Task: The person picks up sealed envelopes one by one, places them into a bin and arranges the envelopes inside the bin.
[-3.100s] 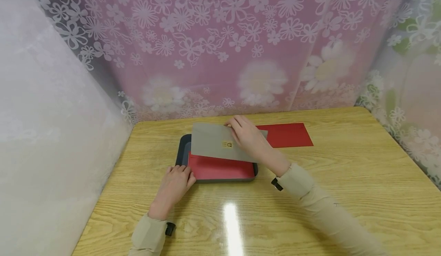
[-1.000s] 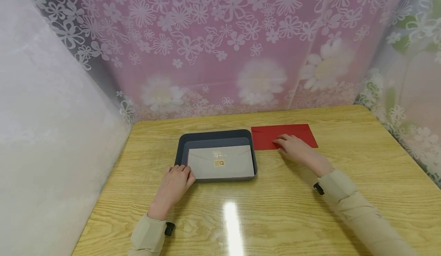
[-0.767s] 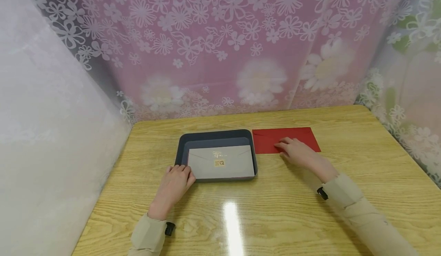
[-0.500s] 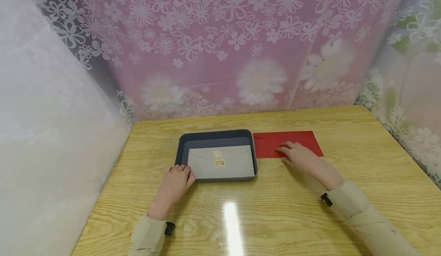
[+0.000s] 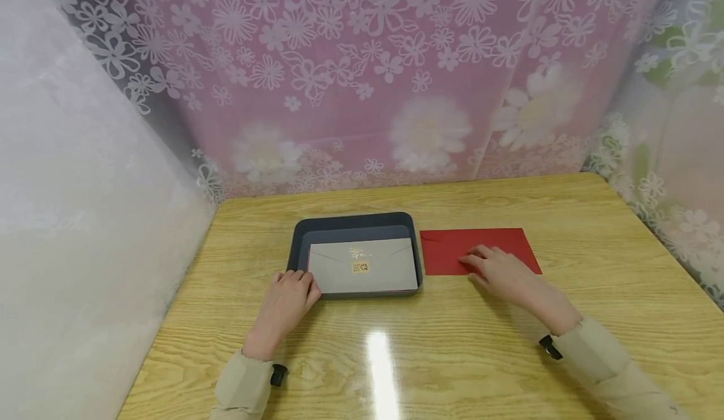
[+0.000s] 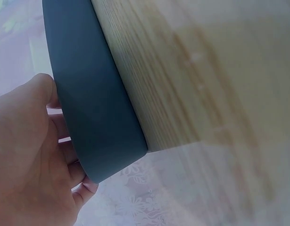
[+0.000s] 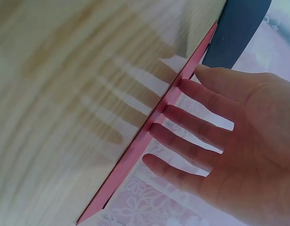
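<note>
My left hand [image 5: 285, 300] grips the front left corner of a dark blue-grey tray [image 5: 351, 222]. In the left wrist view its thumb and fingers hook over the tray's wall [image 6: 95, 103]. A grey envelope [image 5: 334, 275] with gold print lies flat at the front of the tray, and a thin red edge shows beneath it. To the tray's right, a red envelope [image 5: 444, 253] lies flat on the table. The fingertips of my right hand [image 5: 503, 275] rest on it from above. Spread, gently bent fingers touch the red envelope [image 7: 128, 162] in the right wrist view.
The wooden table [image 5: 452, 357] carries the tray and the red envelope, with a bright light reflection near its front. A pink flowered curtain [image 5: 339, 105] hangs behind the table. Pale sheeting [image 5: 102, 219] stands along the left side.
The grey envelope, earlier held over the tray by my right hand, now lies in it. My right hand has since moved onto the red envelope, and both have slid toward me and slightly right.
</note>
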`<state>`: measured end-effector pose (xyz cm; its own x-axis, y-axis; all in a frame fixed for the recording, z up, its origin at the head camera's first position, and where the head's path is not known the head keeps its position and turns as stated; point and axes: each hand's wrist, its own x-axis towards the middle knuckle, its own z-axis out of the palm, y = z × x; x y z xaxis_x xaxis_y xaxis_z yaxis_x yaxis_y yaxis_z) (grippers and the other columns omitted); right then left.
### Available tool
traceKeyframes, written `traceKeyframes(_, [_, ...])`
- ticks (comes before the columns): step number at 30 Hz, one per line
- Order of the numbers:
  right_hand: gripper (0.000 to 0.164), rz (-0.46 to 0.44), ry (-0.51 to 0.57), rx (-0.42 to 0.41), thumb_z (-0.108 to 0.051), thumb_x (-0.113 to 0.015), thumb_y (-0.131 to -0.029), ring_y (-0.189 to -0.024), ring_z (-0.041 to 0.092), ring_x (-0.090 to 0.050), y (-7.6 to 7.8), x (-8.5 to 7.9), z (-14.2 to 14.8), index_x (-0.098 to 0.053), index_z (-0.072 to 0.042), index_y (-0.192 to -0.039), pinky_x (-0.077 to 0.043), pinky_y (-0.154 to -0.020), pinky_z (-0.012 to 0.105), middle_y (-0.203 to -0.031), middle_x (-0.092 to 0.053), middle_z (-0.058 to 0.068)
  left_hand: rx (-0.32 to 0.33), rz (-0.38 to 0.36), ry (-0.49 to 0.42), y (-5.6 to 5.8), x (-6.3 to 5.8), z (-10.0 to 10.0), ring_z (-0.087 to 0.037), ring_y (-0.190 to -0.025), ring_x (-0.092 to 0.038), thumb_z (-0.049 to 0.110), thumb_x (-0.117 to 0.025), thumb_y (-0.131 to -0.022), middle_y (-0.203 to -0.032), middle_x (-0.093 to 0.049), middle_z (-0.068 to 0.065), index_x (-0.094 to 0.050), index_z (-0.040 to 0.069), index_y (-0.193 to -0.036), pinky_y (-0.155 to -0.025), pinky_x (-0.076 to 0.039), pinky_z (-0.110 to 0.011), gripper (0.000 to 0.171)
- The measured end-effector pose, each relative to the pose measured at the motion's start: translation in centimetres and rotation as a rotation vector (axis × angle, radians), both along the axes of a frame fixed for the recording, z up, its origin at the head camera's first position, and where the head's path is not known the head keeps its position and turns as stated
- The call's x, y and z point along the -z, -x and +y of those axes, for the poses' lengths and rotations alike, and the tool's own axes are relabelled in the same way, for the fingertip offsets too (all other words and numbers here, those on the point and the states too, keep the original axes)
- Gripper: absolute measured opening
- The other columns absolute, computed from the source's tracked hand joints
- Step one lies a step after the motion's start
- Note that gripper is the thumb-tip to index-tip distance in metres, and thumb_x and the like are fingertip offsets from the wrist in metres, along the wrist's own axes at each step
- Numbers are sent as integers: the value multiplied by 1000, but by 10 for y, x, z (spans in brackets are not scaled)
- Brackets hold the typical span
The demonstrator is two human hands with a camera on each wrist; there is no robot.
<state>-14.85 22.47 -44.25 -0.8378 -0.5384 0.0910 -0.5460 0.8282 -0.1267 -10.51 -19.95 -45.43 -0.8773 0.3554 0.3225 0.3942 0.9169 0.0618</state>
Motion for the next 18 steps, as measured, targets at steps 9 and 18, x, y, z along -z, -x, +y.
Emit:
traceKeyframes(9, [32,-6,12,-10,-18,-77,-89,-95,34,-66,-16,-2,2,-71,-5,-119,-56,-76,50,-113,-65,16,6,2,-1,-2,-2,-1,-17,-62,-40,13,-62,-97,-64,-45,3,-54,14,-70,-69,-30,-33,28])
traceKeyframes(18, [24,23,17,1,-18,-73,-93,-96,35,-67,-1,-12,9,-72,-5,-113,-55,-76,51,-109,-67,16,12,1,-5,-4,-3,-4,-17,-62,-40,13,-62,-97,-64,-44,3,-52,14,-69,-69,-30,-33,29])
